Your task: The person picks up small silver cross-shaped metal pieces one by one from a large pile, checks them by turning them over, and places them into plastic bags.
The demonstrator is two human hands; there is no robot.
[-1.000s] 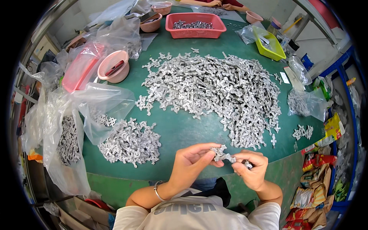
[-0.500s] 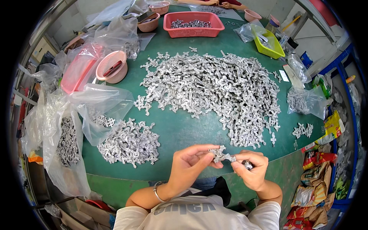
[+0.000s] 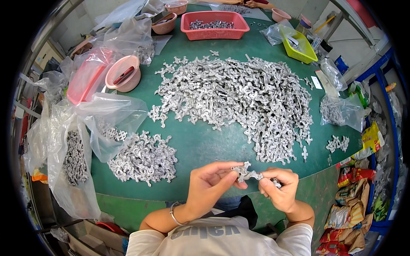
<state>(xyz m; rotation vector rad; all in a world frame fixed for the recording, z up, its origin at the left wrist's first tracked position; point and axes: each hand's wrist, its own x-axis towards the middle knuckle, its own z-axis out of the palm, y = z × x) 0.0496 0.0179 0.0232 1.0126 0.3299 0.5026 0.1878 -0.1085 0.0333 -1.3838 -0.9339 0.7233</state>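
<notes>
My left hand (image 3: 212,182) pinches a small silvery cross-shaped metal casting (image 3: 245,172) between thumb and fingers, just over the table's near edge. My right hand (image 3: 279,187) grips the other end of that casting with thumb and forefinger. Another shiny metal piece (image 3: 276,183) shows in the curled fingers of the right hand; its kind I cannot make out. Beyond both hands spreads a large heap of similar castings (image 3: 239,94). A smaller heap (image 3: 145,158) of them lies to the left of my left hand.
The green table (image 3: 205,149) has a curved near edge. A pink tray (image 3: 185,30) with metal rings stands at the back, a pink bowl (image 3: 132,81) with a red-handled tool at left. Plastic bags (image 3: 64,170) hang at left. A yellow-green basket (image 3: 305,55) sits back right. Another person's hands (image 3: 252,4) are at the far edge.
Both hands stay nearly in place with the casting between them. The view has shifted very slightly; nothing else has visibly moved.
</notes>
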